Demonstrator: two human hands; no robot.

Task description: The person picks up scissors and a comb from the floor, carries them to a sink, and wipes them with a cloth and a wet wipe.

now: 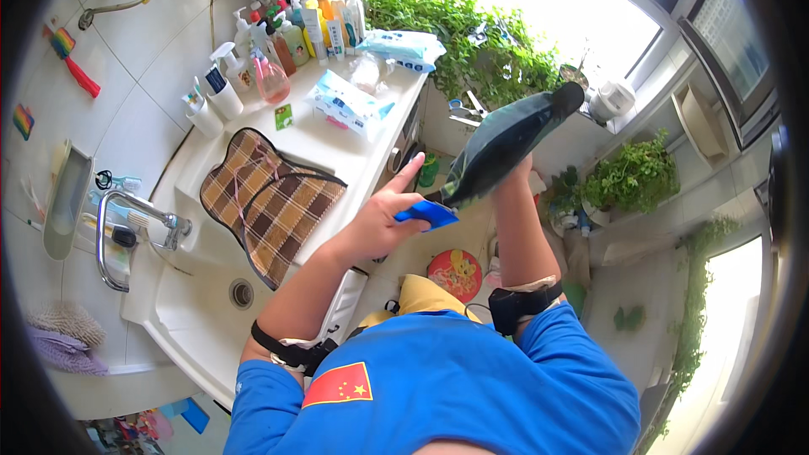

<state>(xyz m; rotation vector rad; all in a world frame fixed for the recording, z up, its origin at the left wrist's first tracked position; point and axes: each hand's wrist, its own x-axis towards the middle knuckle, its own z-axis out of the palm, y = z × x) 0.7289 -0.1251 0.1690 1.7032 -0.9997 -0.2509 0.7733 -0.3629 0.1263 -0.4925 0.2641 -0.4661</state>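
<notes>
My left hand (384,218) pinches a small blue flat piece (430,213) between thumb and fingers, with the index finger pointing away. The blue piece meets the lower end of a long, dark, glossy item (499,155) with a greenish side and a rounded black tip; its exact kind is unclear. Behind this item is my right hand (524,166), its fingers mostly hidden, so its grip cannot be told. A folded brown plaid textile piece (278,202) with dark edging and a pink cord lies across the sink's edge, left of my left hand.
At left is a white sink (196,303) with a chrome faucet (104,240). The counter bears a wipes pack (347,104), a pink spray bottle (272,79) and several other bottles. Scissors (471,107) hang beside green plants (455,38) under the window. A red round stool (455,275) stands below.
</notes>
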